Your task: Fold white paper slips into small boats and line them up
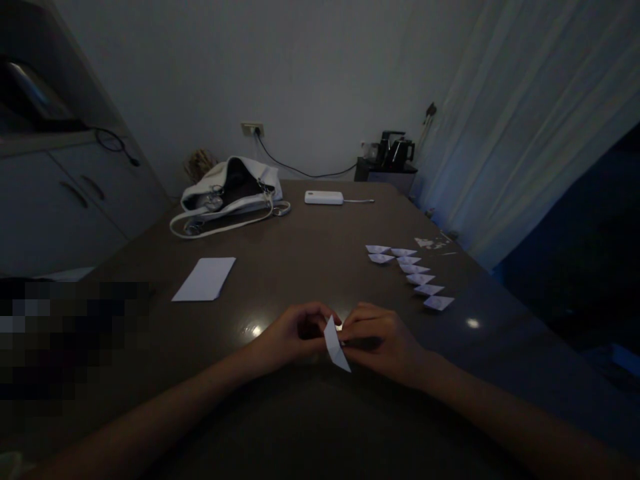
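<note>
- Two bare hands meet over a brown table [300, 257], a small white folded paper [336, 348] held upright between them, above the near part of the tabletop.
- The left hand [299, 333] pinches the paper from one side, thumb and fingertips closed on it; the right hand [383, 337] grips the opposite side, its fingers drawn together, their tips partly hidden.
- A tear looks the likeliest mishap: the sheet seems thin, and hands pulling unevenly could split it at a crease. Too hard a pinch might crumple it.
- Dim light could let a fold go crooked.
- Eight boat-shaped paper folds [421, 279] stand beyond the right hand, light enough, it seems, for a careless forearm sweep to scatter.
- A stack of white paper [204, 280] lies off to the left, apart from both hands.
</note>
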Available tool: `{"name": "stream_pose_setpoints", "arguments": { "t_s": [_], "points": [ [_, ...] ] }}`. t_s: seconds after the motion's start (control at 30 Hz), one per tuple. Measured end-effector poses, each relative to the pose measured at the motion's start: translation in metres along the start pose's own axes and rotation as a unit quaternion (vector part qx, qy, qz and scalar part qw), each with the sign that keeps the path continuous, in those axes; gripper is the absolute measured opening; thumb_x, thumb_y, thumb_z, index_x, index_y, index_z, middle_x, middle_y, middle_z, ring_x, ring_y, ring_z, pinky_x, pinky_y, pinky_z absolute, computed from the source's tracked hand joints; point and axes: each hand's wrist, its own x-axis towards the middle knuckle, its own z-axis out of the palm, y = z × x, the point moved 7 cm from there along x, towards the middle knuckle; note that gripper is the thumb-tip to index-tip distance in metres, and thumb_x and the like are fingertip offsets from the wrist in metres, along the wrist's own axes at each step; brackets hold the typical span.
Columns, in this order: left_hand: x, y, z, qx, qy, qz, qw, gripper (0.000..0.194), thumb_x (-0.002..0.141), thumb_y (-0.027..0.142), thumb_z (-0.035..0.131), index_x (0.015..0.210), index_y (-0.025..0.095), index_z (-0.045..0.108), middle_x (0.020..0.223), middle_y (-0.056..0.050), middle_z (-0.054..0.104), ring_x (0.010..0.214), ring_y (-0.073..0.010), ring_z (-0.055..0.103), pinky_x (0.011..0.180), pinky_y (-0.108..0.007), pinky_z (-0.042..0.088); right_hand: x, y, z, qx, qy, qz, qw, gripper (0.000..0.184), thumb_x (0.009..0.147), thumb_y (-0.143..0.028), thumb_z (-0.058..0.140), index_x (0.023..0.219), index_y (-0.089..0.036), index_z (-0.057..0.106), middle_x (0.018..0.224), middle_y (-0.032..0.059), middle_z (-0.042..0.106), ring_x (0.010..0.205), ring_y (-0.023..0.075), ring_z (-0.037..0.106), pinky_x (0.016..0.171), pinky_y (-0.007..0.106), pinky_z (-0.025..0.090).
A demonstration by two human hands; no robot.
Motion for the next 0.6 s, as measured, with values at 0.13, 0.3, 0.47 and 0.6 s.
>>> {"name": "stream_pose_setpoints", "arguments": {
  "t_s": [0.13, 0.3, 0.47, 0.6],
  "points": [
    [0.0, -0.001, 0.0, -0.008, -0.003, 0.001, 1.0, 0.023, 0.079, 0.02, 0.069, 0.099, 0.015, 0.058, 0.083, 0.0, 0.064, 0.074, -0.0115, 0.06, 0.07, -0.024, 0.045, -0.001, 0.002, 0.003, 0.0, 0.005, 0.008, 1.0, 0.013, 0.078, -0.017, 0.068, 0.091, -0.018, 0.071, 0.078, 0.004, 0.066, 0.072, 0.0153, 0.059, 0.064, 0.027, 0.043],
    [0.001, -0.002, 0.0, -0.031, -0.016, 0.001, 0.999, 0.025, 0.079, 0.02, 0.069, 0.1, 0.016, 0.057, 0.086, -0.001, 0.064, 0.079, -0.013, 0.061, 0.073, -0.027, 0.046, 0.001, 0.002, 0.0, 0.026, 0.001, 0.027, 0.999, 0.015, 0.078, -0.017, 0.069, 0.093, -0.019, 0.069, 0.081, 0.0032, 0.067, 0.072, 0.014, 0.058, 0.064, 0.025, 0.045],
    [0.001, 0.0, 0.005, -0.063, -0.038, -0.01, 0.997, 0.025, 0.073, 0.017, 0.074, 0.092, 0.015, 0.057, 0.08, 0.0, 0.063, 0.074, -0.0125, 0.06, 0.07, -0.026, 0.045, 0.002, 0.008, -0.013, 0.1, 0.029, 0.084, 0.991, 0.015, 0.086, -0.023, 0.06, 0.099, -0.019, 0.067, 0.086, 0.0033, 0.065, 0.074, 0.0125, 0.06, 0.065, 0.024, 0.047],
    [-0.001, 0.003, 0.007, -0.06, -0.046, -0.016, 0.997, 0.024, 0.07, 0.016, 0.076, 0.083, 0.014, 0.056, 0.079, 0.001, 0.061, 0.072, -0.0115, 0.058, 0.067, -0.024, 0.044, 0.003, 0.01, -0.007, 0.159, -0.002, 0.103, 0.982, 0.017, 0.087, -0.023, 0.059, 0.101, -0.022, 0.069, 0.092, 0.0034, 0.068, 0.079, 0.0131, 0.062, 0.068, 0.024, 0.048]
  ]
}}
